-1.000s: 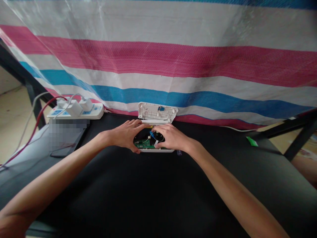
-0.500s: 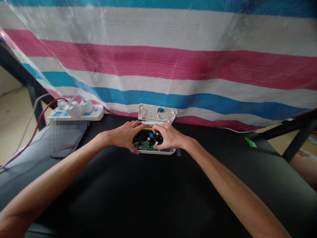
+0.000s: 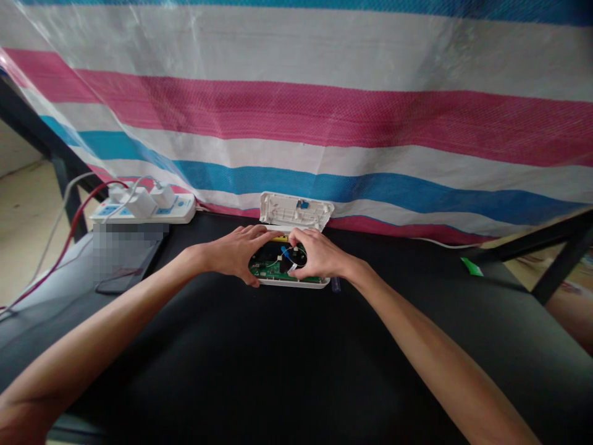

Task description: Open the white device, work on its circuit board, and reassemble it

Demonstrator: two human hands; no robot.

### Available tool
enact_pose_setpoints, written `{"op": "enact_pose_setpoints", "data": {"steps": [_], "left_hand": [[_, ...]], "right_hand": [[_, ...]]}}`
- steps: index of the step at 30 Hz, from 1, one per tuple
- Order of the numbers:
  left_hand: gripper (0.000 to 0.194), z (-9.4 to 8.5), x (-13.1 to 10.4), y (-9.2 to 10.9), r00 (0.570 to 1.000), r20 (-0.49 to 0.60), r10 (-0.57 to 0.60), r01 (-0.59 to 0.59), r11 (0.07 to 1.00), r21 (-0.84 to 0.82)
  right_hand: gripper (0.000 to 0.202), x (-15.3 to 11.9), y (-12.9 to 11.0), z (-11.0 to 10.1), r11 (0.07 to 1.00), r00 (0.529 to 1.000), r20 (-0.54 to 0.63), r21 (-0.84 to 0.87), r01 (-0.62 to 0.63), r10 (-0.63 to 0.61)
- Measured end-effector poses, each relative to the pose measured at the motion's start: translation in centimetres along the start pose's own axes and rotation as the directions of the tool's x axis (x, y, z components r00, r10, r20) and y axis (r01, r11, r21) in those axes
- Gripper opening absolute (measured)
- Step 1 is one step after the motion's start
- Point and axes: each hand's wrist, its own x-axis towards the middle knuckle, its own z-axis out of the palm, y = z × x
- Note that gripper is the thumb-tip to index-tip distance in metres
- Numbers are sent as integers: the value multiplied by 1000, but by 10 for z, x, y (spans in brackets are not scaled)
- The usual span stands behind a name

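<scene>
This looks like a makeshift electronics repair or assembly workshop rather than a home room. A black bench (image 3: 296,371) on a dark metal frame fills the view, and a woven plastic tarpaulin (image 3: 324,111) in white, pink and blue stripes hangs as a backdrop from ten to two o'clock. At ten o'clock a white power strip (image 3: 143,210) carries plugged-in chargers with red and white leads trailing off the edge. At twelve o'clock lies an opened white device casing (image 3: 290,272) showing a green circuit board. Bare concrete floor (image 3: 23,204) shows at nine o'clock.
</scene>
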Motion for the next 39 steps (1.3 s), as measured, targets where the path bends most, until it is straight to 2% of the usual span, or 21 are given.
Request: {"op": "enact_pose_setpoints", "data": {"steps": [9, 16, 20, 23, 27, 31, 35, 39], "left_hand": [[111, -3, 0, 5, 1000, 13, 6, -6, 1000, 8], [117, -2, 0, 3, 999, 34, -30, 30, 1000, 7], [119, -4, -1, 3, 997, 55, -47, 46, 999, 9], [122, -9, -3, 5, 998, 55, -43, 45, 998, -34], [115, -18, -6, 12, 998, -69, -9, -2, 989, -150], [101, -23, -8, 23, 978, -206, 26, -52, 991, -121], [96, -26, -11, 34, 961, -274, 44, -55, 998, -36], [93, -31, -14, 45, 957, -286, 44, -46, 999, 2]], "right_hand": [[50, 3, -1, -6, 999, 1000, 20, 37, 2, -3], [50, 3, 6, -10, 995, 1000, 28, 104, 11, -14], [49, -3, 8, -12, 983, 1000, 1, 184, 18, -18], [50, -10, 8, -10, 959, 998, -61, 281, 36, -20], [52, -19, 9, -3, 923, 983, -183, 378, 73, -3], [53, -27, 9, 2, 911, 964, -265, 397, 113, -4], [63, -34, 5, -1, 957, 969, -240, 265, 114, -48], [96, -37, 1, -4, 985, 981, -165, 123, 125, -104]]}}
